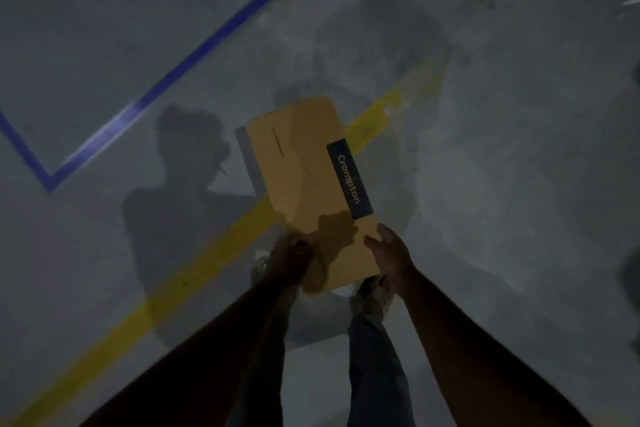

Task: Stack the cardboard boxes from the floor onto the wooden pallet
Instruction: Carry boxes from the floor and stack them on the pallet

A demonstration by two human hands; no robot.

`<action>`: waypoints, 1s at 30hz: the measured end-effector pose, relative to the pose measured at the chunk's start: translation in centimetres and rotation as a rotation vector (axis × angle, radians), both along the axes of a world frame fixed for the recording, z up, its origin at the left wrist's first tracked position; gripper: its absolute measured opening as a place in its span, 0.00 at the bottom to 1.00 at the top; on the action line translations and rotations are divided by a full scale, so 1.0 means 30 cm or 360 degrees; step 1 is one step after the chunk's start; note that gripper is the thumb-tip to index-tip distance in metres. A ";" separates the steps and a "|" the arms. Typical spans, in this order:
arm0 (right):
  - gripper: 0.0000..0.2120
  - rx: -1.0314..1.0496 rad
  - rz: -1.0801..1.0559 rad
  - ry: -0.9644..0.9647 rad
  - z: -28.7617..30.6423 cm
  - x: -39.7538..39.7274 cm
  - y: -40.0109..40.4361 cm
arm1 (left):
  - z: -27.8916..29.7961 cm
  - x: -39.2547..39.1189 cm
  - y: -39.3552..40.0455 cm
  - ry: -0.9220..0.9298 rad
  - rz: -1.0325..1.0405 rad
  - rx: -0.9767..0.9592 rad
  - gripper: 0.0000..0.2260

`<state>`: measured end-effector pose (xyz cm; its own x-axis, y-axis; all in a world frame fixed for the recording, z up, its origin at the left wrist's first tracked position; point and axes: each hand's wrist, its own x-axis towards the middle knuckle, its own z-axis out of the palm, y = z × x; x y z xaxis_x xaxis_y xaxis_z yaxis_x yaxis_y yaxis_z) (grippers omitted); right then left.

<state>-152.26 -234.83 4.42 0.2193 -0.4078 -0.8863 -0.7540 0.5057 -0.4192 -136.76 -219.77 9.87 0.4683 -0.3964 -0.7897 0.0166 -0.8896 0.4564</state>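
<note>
Cardboard box (311,184) held above grey concrete floor (502,149), blue line (207,42) and yellow line (194,263) crossing it, left hand (292,258) gripping near corner, right hand (389,248) clasping near edge

Single head view; looks steeply down past forearms onto grey floor (502,166); hands near, low centre.

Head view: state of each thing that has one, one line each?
cardboard box: held above the floor at its near end, closed, dark label strip facing up
left hand: grips the box's near left corner
right hand: on the box's near right edge, fingers fairly straight, grip unclear
pallet: not in view
</note>
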 end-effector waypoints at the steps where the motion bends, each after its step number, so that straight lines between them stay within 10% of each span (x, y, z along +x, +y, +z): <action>1: 0.36 -0.0021 0.0050 0.0046 -0.087 -0.011 -0.028 | -0.076 -0.029 -0.031 0.0033 0.0053 0.0054 0.13; 7: 0.36 -0.0077 0.0279 0.0354 -0.548 -0.069 -0.055 | -0.430 -0.108 -0.096 0.0135 0.0124 0.0164 0.23; 16: 0.16 0.0117 0.0431 -0.0168 -0.372 -0.013 0.182 | -0.576 -0.069 0.080 -0.0268 0.0567 0.0454 0.57; 18: 0.15 0.0129 0.0179 -0.0042 -0.436 0.025 0.179 | -0.580 -0.007 0.185 -0.0330 0.0614 0.0432 0.56; 25: 0.65 0.0285 0.0413 0.0188 -0.707 0.176 0.302 | -0.573 0.141 0.516 -0.0568 0.0912 0.0295 0.34; 30: 0.48 0.0310 0.0512 0.0095 -0.708 0.243 0.442 | -0.591 0.211 0.629 -0.0441 0.0978 0.0211 0.33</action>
